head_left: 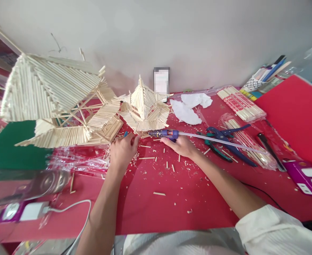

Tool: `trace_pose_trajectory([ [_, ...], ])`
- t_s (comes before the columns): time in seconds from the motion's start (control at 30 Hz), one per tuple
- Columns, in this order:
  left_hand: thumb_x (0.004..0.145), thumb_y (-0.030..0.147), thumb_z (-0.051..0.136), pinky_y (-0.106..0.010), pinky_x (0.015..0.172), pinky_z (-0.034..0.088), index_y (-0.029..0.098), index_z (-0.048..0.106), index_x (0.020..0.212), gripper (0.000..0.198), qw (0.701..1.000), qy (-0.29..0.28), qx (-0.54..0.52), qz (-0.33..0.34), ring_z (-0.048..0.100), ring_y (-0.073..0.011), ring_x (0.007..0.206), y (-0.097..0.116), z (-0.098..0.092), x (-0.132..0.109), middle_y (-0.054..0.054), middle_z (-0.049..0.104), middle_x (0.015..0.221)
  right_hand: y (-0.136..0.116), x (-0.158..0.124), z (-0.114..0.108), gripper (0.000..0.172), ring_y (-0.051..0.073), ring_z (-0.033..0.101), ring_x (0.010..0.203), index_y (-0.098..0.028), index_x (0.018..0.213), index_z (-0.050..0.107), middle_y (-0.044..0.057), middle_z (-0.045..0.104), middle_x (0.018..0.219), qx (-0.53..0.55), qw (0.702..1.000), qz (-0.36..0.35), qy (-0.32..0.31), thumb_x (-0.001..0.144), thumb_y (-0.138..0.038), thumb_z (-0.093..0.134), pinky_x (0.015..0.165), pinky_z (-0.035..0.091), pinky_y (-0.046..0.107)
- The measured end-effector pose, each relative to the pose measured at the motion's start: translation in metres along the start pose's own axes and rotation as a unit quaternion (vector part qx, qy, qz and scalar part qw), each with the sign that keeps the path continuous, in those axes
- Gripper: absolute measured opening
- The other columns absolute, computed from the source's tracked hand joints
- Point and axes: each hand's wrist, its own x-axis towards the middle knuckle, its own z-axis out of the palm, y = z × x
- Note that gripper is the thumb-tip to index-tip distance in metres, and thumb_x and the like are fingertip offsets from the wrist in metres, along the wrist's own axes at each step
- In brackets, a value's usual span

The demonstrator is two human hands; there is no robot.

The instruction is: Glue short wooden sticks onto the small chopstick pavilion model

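A blue hot glue gun lies in my right hand, its nozzle pointing left and a long glue stick trailing out of its back. The nozzle tip is close to the lower front edge of a small stick-built tower with a pointed roof. My left hand is at the tower's lower left, thumb and fingers curled together. A small blue bit shows beside its fingers; what they pinch is hidden. Left of it stands a larger stick-built pavilion with a broad sloping roof.
Stick offcuts and crumbs litter the red tabletop. Blue-handled pliers, packs of sticks and torn white paper lie at right. A phone leans on the wall. A white charging cable runs at front left.
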Motion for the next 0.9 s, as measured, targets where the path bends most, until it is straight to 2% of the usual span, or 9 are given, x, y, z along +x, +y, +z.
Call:
trace_pose_trajectory([
  [0.17, 0.103, 0.056, 0.04, -0.029, 0.061, 0.033, 0.025, 0.075, 0.101, 0.047, 1.0, 0.002, 0.008, -0.001, 0.072, -0.024, 0.079, 0.001, 0.0, 0.0, -0.008, 0.077, 0.082, 0.002, 0.0, 0.001, 0.045, 0.024, 0.07, 0.091, -0.024, 0.1, 0.075, 0.004, 0.076, 0.097, 0.011, 1.0, 0.002, -0.008, 0.095, -0.065, 0.056, 0.079, 0.051, 0.032],
  [0.37, 0.102, 0.055, 0.041, -0.028, 0.061, 0.033, 0.025, 0.075, 0.1, 0.045, 1.0, -0.002, 0.004, 0.0, 0.072, -0.0233, 0.079, 0.002, -0.002, -0.001, -0.008, 0.078, 0.083, 0.002, -0.001, 0.0, 0.05, 0.023, 0.069, 0.086, -0.023, 0.1, 0.076, 0.004, 0.076, 0.091, -0.014, 0.999, 0.025, -0.014, 0.094, -0.069, 0.056, 0.072, 0.051, 0.03],
  [0.53, 0.103, 0.055, 0.04, -0.028, 0.06, 0.032, 0.025, 0.074, 0.098, 0.046, 1.0, -0.002, 0.002, 0.0, 0.072, -0.0234, 0.077, 0.002, -0.003, -0.001, -0.007, 0.078, 0.082, -0.004, 0.0, -0.001, 0.047, 0.023, 0.069, 0.086, -0.023, 0.098, 0.074, 0.003, 0.076, 0.093, -0.025, 0.999, 0.005, -0.025, 0.095, -0.065, 0.054, 0.073, 0.05, 0.03],
  [0.73, 0.102, 0.054, 0.041, -0.028, 0.062, 0.034, 0.025, 0.075, 0.101, 0.045, 1.0, -0.005, -0.001, -0.003, 0.072, -0.0239, 0.078, 0.002, -0.004, -0.001, -0.008, 0.078, 0.083, -0.002, -0.001, -0.006, 0.052, 0.022, 0.065, 0.071, -0.022, 0.085, 0.071, 0.002, 0.07, 0.073, -0.077, 0.995, 0.034, -0.055, 0.093, -0.071, 0.054, 0.06, 0.044, 0.03],
  [0.9, 0.102, 0.054, 0.04, -0.028, 0.063, 0.036, 0.025, 0.076, 0.1, 0.046, 1.0, -0.002, -0.004, -0.009, 0.072, -0.0236, 0.079, 0.001, -0.004, -0.001, -0.009, 0.077, 0.084, -0.005, -0.002, -0.011, 0.048, 0.022, 0.066, 0.079, -0.023, 0.09, 0.072, 0.002, 0.074, 0.084, -0.037, 0.999, -0.01, -0.021, 0.094, -0.068, 0.054, 0.068, 0.048, 0.03],
])
